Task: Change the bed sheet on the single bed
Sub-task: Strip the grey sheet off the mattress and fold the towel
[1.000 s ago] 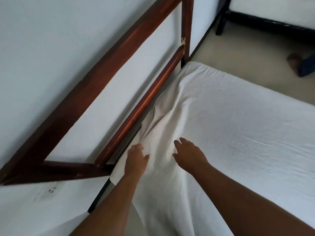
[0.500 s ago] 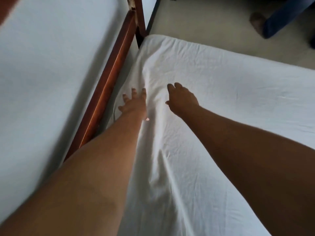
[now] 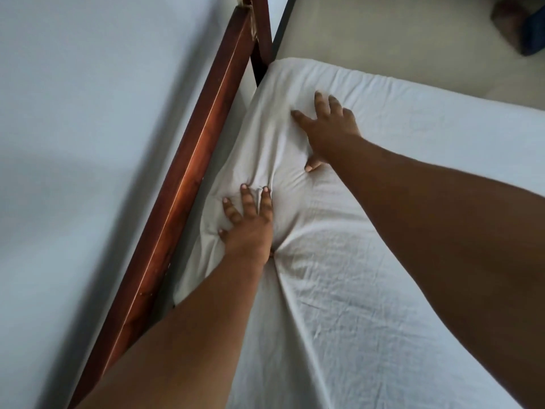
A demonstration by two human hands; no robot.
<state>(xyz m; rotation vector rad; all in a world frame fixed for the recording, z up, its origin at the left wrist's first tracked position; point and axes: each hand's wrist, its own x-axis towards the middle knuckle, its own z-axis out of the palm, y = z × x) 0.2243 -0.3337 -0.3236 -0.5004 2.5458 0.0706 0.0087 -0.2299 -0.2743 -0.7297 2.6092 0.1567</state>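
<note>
A white bed sheet [image 3: 398, 246] covers the mattress of the single bed, stretched over the far corner and bunched into folds along the edge beside the brown wooden headboard rail [image 3: 188, 184]. My left hand [image 3: 249, 222] lies flat on that bunched edge with its fingers spread, pressing the cloth down next to the rail. My right hand [image 3: 327, 129] rests flat and spread on the sheet farther on, near the far corner. Neither hand has cloth pinched in it.
A white wall [image 3: 88, 143] runs along the left behind the headboard. Beyond the mattress lies pale floor [image 3: 383, 33]. At the top right corner is someone's foot and blue trouser leg [image 3: 528, 28].
Both hands have slid forward along the sheet toward the far corner, the right one farther. The folds near the headboard are now pressed under my left hand.
</note>
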